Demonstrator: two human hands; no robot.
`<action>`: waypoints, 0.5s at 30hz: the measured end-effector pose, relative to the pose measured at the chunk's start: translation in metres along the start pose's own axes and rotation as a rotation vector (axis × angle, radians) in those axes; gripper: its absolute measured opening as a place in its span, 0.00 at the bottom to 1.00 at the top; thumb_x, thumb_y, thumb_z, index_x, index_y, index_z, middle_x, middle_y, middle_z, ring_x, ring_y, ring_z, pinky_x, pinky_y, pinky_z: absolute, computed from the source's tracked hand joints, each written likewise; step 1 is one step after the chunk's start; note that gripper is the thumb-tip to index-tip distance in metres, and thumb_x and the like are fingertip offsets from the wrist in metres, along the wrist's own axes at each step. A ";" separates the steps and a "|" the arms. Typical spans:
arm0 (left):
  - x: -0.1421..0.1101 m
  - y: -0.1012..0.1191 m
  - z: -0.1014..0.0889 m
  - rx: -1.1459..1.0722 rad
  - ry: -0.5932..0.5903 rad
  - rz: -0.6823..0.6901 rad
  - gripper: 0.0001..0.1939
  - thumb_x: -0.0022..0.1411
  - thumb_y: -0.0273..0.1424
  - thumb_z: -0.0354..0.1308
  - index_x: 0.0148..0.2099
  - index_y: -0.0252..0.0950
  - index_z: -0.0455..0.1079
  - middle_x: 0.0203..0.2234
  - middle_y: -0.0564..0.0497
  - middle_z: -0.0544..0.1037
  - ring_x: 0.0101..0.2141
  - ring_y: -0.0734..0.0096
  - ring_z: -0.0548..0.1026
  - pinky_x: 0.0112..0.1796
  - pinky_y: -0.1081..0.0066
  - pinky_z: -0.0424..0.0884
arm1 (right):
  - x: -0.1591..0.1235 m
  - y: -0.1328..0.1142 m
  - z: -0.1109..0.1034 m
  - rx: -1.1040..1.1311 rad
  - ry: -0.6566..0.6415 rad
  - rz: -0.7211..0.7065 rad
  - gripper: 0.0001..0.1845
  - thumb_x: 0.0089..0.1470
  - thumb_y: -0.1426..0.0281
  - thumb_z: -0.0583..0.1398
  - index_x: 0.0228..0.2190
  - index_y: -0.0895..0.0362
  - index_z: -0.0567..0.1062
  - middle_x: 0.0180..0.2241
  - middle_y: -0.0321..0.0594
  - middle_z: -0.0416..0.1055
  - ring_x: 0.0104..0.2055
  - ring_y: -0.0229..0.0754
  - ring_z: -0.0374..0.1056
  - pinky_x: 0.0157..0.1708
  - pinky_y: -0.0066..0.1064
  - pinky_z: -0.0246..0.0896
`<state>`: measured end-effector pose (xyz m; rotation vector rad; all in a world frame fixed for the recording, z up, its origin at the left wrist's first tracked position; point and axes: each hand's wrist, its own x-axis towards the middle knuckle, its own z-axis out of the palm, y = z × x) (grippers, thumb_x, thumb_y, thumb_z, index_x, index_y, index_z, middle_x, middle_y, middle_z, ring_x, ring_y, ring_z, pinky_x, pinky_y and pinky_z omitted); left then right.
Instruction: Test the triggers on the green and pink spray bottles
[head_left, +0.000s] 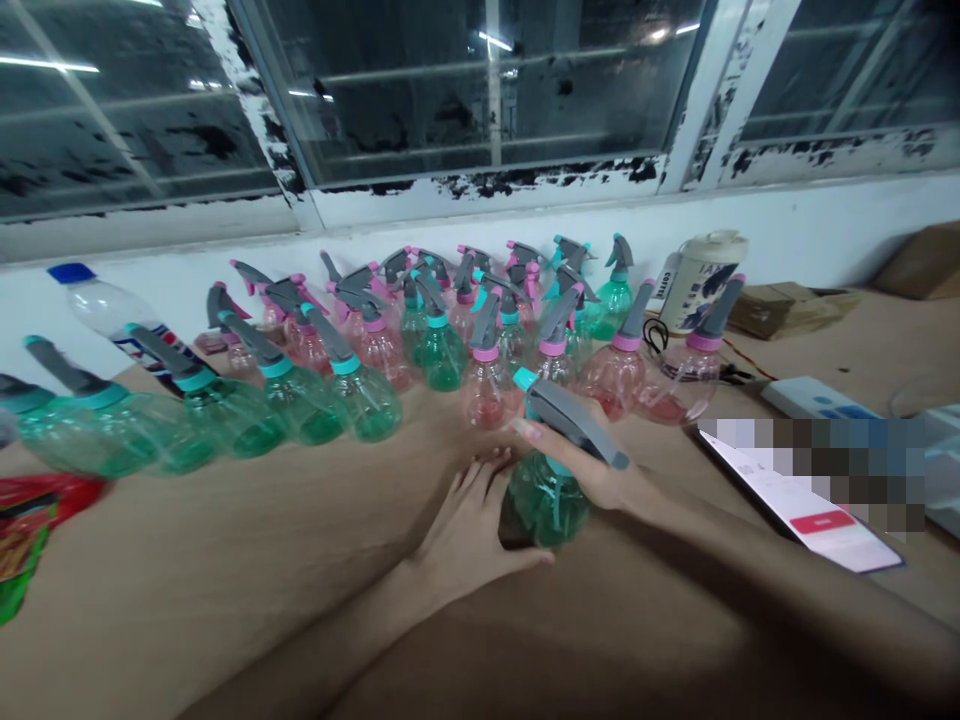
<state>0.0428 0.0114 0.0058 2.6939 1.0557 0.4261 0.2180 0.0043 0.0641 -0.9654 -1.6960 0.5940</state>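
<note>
A green spray bottle (551,505) with a grey trigger head and turquoise nozzle stands in front of me. My right hand (581,460) is closed round its neck, just below the trigger head. On the bottle's left side, my left hand (469,530) rests near the tabletop, fingers stretched out and thumb apart, curving about the base. Whether its palm touches the bottle I cannot tell. Just behind stands a pink spray bottle (487,390). To the left, a row of green spray bottles (367,405) lines the table.
More pink and green spray bottles crowd toward the wall. A plastic drink bottle (112,310) with a blue cap is at the left, above a red and green packet (37,520). At the right are a paper cup (701,285), flattened cardboard (787,305) and a lit phone (817,520).
</note>
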 end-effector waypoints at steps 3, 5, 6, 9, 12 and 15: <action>0.000 0.000 0.002 0.002 0.006 0.009 0.44 0.46 0.55 0.61 0.57 0.32 0.57 0.53 0.34 0.67 0.55 0.40 0.62 0.51 0.43 0.59 | -0.002 -0.001 -0.001 -0.030 -0.008 -0.005 0.13 0.56 0.59 0.55 0.29 0.53 0.72 0.27 0.34 0.68 0.30 0.38 0.65 0.33 0.33 0.63; 0.000 0.000 0.003 0.002 0.010 0.017 0.45 0.45 0.54 0.62 0.58 0.33 0.56 0.53 0.34 0.67 0.55 0.40 0.62 0.51 0.43 0.59 | -0.003 -0.002 -0.001 -0.026 -0.020 -0.008 0.12 0.57 0.59 0.55 0.29 0.53 0.72 0.27 0.34 0.69 0.30 0.38 0.65 0.34 0.33 0.63; 0.000 0.000 0.004 0.002 0.008 0.016 0.45 0.45 0.54 0.62 0.59 0.33 0.55 0.54 0.34 0.66 0.55 0.40 0.62 0.52 0.43 0.58 | -0.002 -0.002 -0.001 -0.015 -0.023 -0.008 0.11 0.57 0.60 0.56 0.30 0.53 0.72 0.28 0.34 0.69 0.30 0.38 0.66 0.34 0.32 0.63; 0.000 0.000 0.004 -0.003 -0.002 0.000 0.46 0.46 0.55 0.61 0.59 0.31 0.54 0.55 0.32 0.64 0.56 0.40 0.60 0.53 0.43 0.57 | 0.001 0.000 -0.001 0.055 -0.020 0.003 0.10 0.55 0.60 0.58 0.34 0.53 0.72 0.32 0.34 0.72 0.33 0.38 0.68 0.37 0.32 0.63; -0.001 0.000 0.004 -0.010 -0.006 -0.004 0.46 0.47 0.54 0.61 0.59 0.30 0.54 0.56 0.32 0.63 0.57 0.41 0.59 0.54 0.44 0.55 | 0.001 0.001 0.000 0.121 -0.025 0.018 0.12 0.54 0.60 0.59 0.38 0.53 0.73 0.37 0.37 0.74 0.39 0.41 0.70 0.42 0.35 0.64; -0.004 -0.001 0.004 -0.004 -0.006 0.003 0.49 0.47 0.53 0.62 0.61 0.27 0.51 0.57 0.30 0.62 0.58 0.42 0.58 0.55 0.44 0.55 | -0.002 0.001 0.001 0.106 -0.022 0.054 0.15 0.53 0.58 0.60 0.37 0.56 0.74 0.35 0.40 0.74 0.41 0.45 0.70 0.44 0.39 0.64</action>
